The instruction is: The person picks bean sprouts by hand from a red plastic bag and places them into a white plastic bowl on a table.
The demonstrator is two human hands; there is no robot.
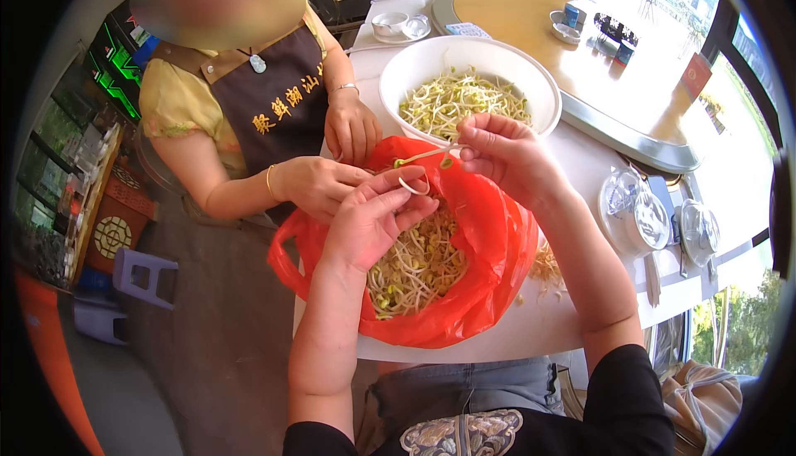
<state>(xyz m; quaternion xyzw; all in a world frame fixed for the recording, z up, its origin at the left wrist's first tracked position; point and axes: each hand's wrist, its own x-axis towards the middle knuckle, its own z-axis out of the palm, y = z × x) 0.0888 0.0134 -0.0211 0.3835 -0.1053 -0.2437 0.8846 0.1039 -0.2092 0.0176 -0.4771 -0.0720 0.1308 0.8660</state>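
Above an open red plastic bag (497, 257) of bean sprouts (420, 263), my left hand (385, 213) pinches a curved pale piece of sprout (411, 188) between thumb and fingertips. Higher and to the right, my right hand (507, 151) holds a long bean sprout (429, 155) by one end; its greenish head points left, above my left fingers. Just behind the bag stands a white plastic bowl (547, 92) with more bean sprouts (463, 98) in it. Another person's hands (320, 185) are at the bag's left edge, partly behind my left hand.
A person in a dark apron (273, 92) is at the table's left side. Brownish sprout scraps (547, 264) lie right of the bag. Wrapped tableware (634, 210) stands farther right. A round turntable (516, 8) holds small cups. Purple plastic stools (146, 275) stand on the floor at left.
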